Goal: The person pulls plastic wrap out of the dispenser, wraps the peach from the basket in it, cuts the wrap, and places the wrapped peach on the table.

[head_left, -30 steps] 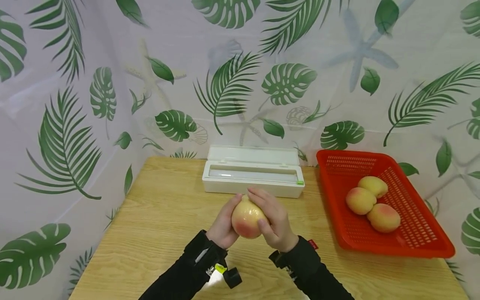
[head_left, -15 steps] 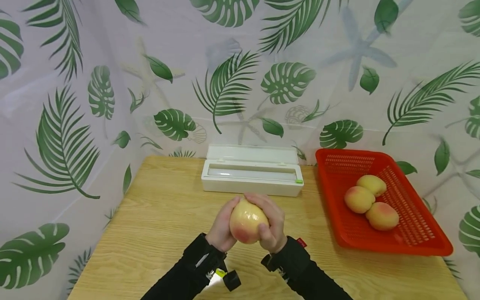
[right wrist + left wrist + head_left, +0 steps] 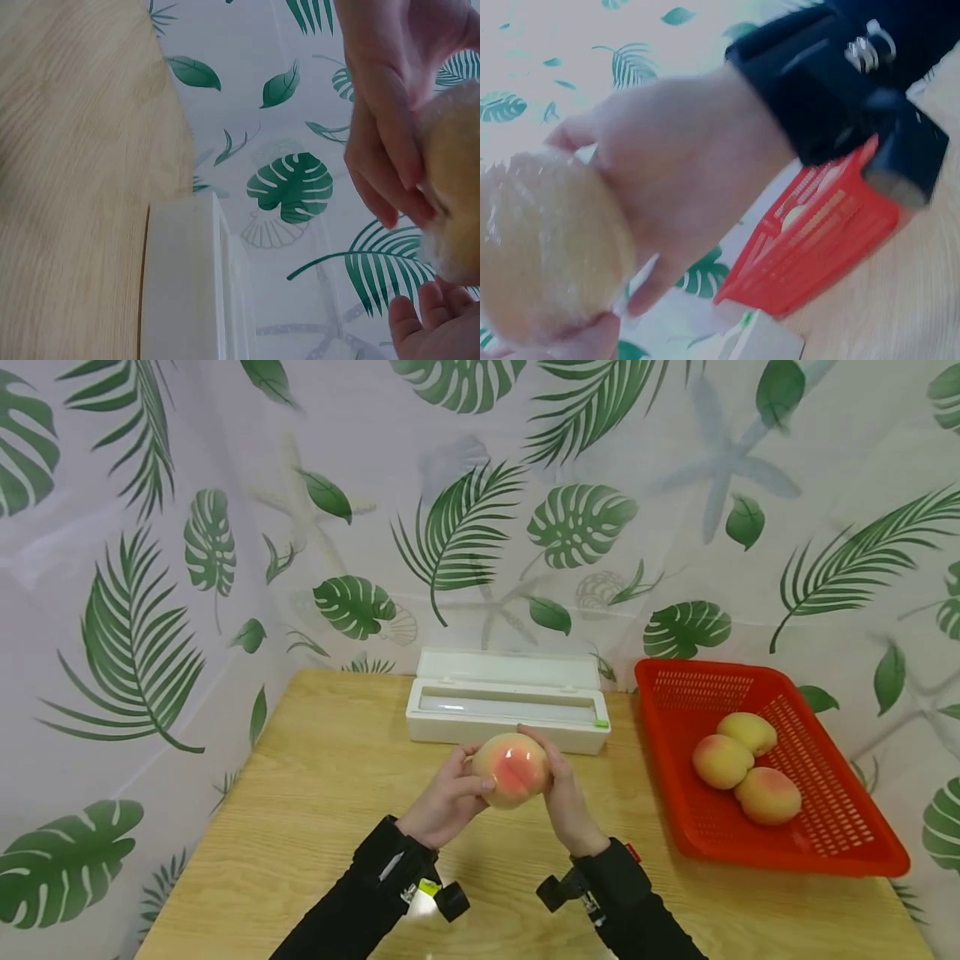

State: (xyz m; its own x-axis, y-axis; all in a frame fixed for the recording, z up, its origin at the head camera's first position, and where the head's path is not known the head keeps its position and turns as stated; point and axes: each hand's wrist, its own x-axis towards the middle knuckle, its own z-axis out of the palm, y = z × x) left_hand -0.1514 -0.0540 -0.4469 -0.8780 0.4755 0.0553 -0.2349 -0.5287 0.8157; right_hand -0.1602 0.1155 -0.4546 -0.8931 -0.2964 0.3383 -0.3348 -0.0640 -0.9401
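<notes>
A yellow peach with a red blush (image 3: 512,770), under shiny clear wrap, is held between both hands above the table. My left hand (image 3: 447,797) grips its left side, thumb over the front. The fingers of my right hand (image 3: 564,789) curve round its right and upper edge. In the left wrist view the wrapped peach (image 3: 547,247) has the right hand (image 3: 682,165) beside it. Creased film shows on the peach (image 3: 457,172) in the right wrist view, where the left hand (image 3: 390,127) holds it above the right hand's loosely bent fingers.
Behind the hands stands a white box with a raised lid (image 3: 508,727), a roll inside and a green tab on its edge. To the right, a red basket (image 3: 675,810) contains three peaches (image 3: 768,795). A leaf-printed sheet (image 3: 480,527) hangs behind the wooden table (image 3: 315,777).
The peach has turned in the hands, so its red blush now faces the camera. It moved slightly up and right; the left thumb came onto its front and the right hand loosened around it.
</notes>
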